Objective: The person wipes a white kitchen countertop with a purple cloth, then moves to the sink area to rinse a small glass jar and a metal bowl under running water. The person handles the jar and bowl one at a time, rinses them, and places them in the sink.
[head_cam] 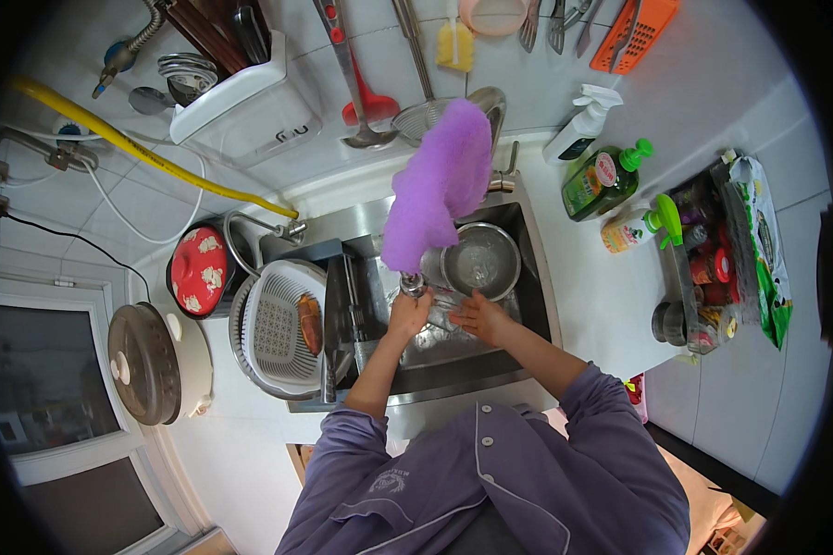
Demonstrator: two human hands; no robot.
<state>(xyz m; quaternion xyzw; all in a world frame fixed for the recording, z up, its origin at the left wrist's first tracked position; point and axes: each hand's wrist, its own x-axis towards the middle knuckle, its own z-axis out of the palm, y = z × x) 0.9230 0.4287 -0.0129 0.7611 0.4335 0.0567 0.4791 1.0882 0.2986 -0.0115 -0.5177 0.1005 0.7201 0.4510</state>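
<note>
My left hand [409,316] is closed around the metal spray head [412,283] of the faucet. A fluffy purple cloth [439,180] hangs over the faucet's neck just above that hand. Below the nozzle, my right hand [484,319] is held with fingers apart, by what looks like clear running water [446,305]. Its fingertips are near the front rim of a round metal bowl [484,260], which has water in it. The bowl stands in the stainless-steel sink [451,352], under both hands.
Left of the sink, a white colander basket [274,312] holds a sweet potato [310,325]. Beyond are a red-lidded pot [199,270] and an electric cooker [160,364]. On the right stand a green dish-soap bottle [600,184], spray bottles [582,125] and a condiment rack [708,263].
</note>
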